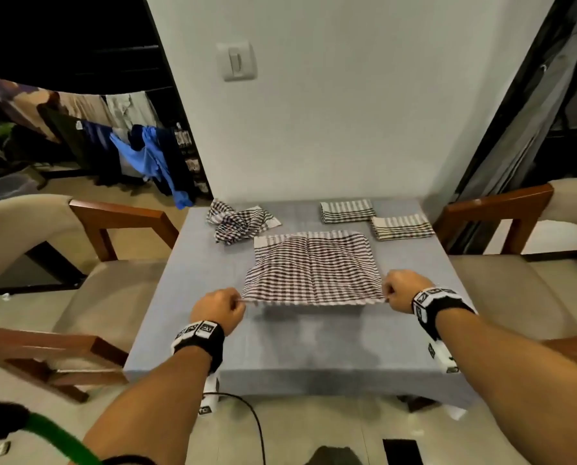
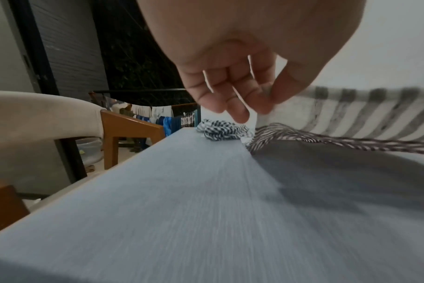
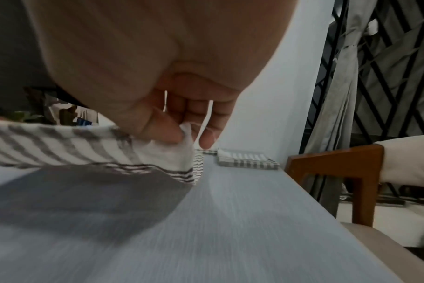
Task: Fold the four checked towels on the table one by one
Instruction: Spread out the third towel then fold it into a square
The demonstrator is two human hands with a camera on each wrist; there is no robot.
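A checked towel (image 1: 314, 266) lies spread in the middle of the grey table (image 1: 297, 344), its near edge lifted off the surface. My left hand (image 1: 236, 302) pinches the near left corner (image 2: 266, 113) and my right hand (image 1: 389, 292) pinches the near right corner (image 3: 184, 137). The lifted edge (image 2: 351, 113) hangs stretched between them and casts a shadow on the table. A crumpled checked towel (image 1: 238, 221) sits at the far left. Two folded towels lie at the far right, one (image 1: 346, 210) behind the other (image 1: 401, 226).
Upholstered chairs with wooden arms stand on the left (image 1: 119, 219) and right (image 1: 495, 209) of the table. A white wall (image 1: 314, 112) with a switch rises behind the far edge. Clothes hang on a rack (image 1: 139, 152) beyond the left chair.
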